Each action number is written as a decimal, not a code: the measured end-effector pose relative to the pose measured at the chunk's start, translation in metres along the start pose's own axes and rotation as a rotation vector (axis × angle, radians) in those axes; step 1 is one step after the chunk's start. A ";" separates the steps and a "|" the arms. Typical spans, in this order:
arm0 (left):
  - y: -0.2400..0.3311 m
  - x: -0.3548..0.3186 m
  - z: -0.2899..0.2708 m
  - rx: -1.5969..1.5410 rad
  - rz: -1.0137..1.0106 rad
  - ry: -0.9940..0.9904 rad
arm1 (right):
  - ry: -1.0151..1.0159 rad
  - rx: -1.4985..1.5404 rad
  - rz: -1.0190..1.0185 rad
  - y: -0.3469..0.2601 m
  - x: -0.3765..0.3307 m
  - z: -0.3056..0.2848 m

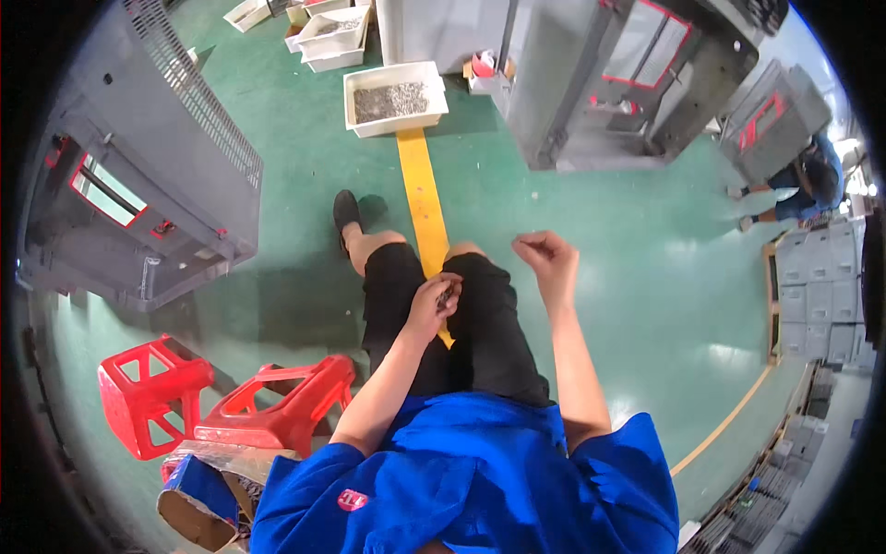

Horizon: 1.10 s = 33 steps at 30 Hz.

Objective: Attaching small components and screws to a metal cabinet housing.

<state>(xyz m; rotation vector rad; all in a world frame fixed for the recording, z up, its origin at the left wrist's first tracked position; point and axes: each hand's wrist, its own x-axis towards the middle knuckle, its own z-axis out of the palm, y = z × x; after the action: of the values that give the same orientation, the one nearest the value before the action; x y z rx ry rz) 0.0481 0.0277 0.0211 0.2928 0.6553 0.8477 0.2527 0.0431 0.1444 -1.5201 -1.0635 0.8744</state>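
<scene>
My left hand (427,309) is over my lap, its fingers curled around small dark metal pieces (446,297). Their exact kind is too small to tell. Out to the right, above the floor and apart from my knee, my right hand (552,261) has thumb and fingertips pinched together. Whatever lies between those fingertips, if anything, cannot be made out. On the floor ahead of my feet sits a white plastic tub (395,129) holding many small metal pieces (392,102).
Grey machine housings (221,175) (554,102) stand left and ahead right. Red plastic stools (277,406) and an opened cardboard box (198,503) lie left. More white tubs (332,42) stand farther off. Grey crates (817,286) are stacked right; another person (812,180) bends beyond.
</scene>
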 end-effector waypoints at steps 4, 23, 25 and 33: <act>-0.014 0.007 0.019 0.099 -0.037 0.058 | 0.048 0.069 0.030 0.021 0.004 -0.015; -0.024 -0.011 0.042 0.401 -0.087 0.190 | 0.611 0.449 -0.007 0.100 0.125 -0.038; -0.032 -0.013 0.048 0.370 -0.097 0.183 | 0.657 0.486 -0.032 0.102 0.140 -0.032; -0.034 -0.012 0.047 0.372 -0.101 0.179 | 0.659 0.554 -0.028 0.098 0.134 0.003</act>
<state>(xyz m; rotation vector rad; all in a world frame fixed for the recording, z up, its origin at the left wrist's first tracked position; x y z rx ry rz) 0.0926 -0.0028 0.0454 0.5180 0.9891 0.6566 0.3141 0.1636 0.0476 -1.1783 -0.3182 0.5185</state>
